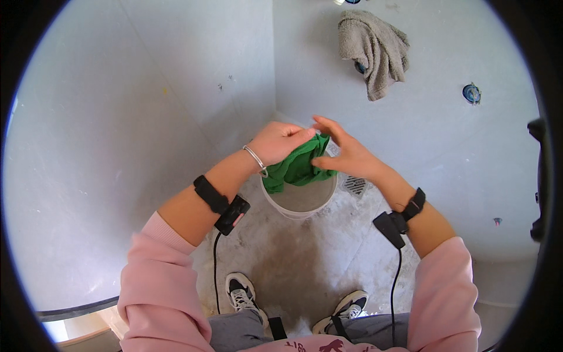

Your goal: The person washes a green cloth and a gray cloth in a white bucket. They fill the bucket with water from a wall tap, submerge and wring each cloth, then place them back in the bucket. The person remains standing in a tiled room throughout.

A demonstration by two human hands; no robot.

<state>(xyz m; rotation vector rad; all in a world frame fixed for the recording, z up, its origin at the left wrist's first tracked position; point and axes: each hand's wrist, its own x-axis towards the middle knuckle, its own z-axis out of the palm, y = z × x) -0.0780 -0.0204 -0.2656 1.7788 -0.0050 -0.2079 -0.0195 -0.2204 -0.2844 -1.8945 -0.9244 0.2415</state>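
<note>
A green cloth (300, 166) is bunched up between my hands, over the far part of a whitish bucket (285, 212) that stands on the floor. My left hand (280, 142), wearing a silver bracelet (255, 159), is closed on the cloth's upper left part, its thumb pointing right. On the cloth's right side my right hand (347, 154) has thumb and forefinger spread apart. The thumb tip rests against the cloth, and the forefinger reaches past its top edge. Part of the bucket's far rim is hidden behind the cloth and hands.
A floor drain grate (355, 185) lies right of the bucket. Pale walls meet in a corner beyond it. On the right wall hang a grey towel (378, 50) and a blue-ringed pipe outlet (471, 93). My shoes (240, 291) stand on the stained floor (281, 252).
</note>
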